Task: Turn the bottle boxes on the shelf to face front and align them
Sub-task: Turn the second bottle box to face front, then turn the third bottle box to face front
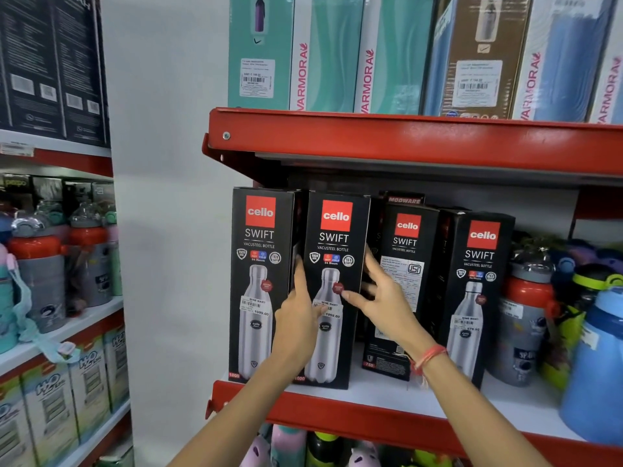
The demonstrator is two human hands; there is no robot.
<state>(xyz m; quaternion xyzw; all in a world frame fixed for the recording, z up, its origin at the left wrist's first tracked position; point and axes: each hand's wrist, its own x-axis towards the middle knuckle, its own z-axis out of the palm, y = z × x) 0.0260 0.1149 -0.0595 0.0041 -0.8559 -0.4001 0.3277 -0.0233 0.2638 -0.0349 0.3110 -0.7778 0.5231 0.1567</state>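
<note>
Four black bottle boxes stand in a row on the red-edged shelf point(371, 409). Take the second box point(333, 288) as the landmark: it faces front, bottle picture outward, and both hands are on it. The left hand point(298, 318) lies against its left edge and lower front, fingers reaching up into the narrow gap beside it. The right hand point(381, 298) is spread at its right edge, thumb on the front face and fingers curling round the side. So the hands bracket this box in a loose two-sided hold, neither clenched nor clear of it; how firmly they press I cannot tell.

Just left of it, the first box point(259, 284) also faces front and sits nearly flush with it. Just right of it and set further back, the third box point(401, 288) shows a printed text panel, not the bottle picture, so it seems to need turning. Beyond that, the fourth box point(475, 298) faces front but stands angled and forward of the third.

Risks, as I judge them: the boxes are tall and narrow, so a push applied high up could tip the second box backward or into its neighbours. The left fingers in the gap could drag the first box out of line. Turning the third box in its tight slot could knock the fourth toward the loose bottles point(526, 318) further right, or nudge it off the shelf lip.
</note>
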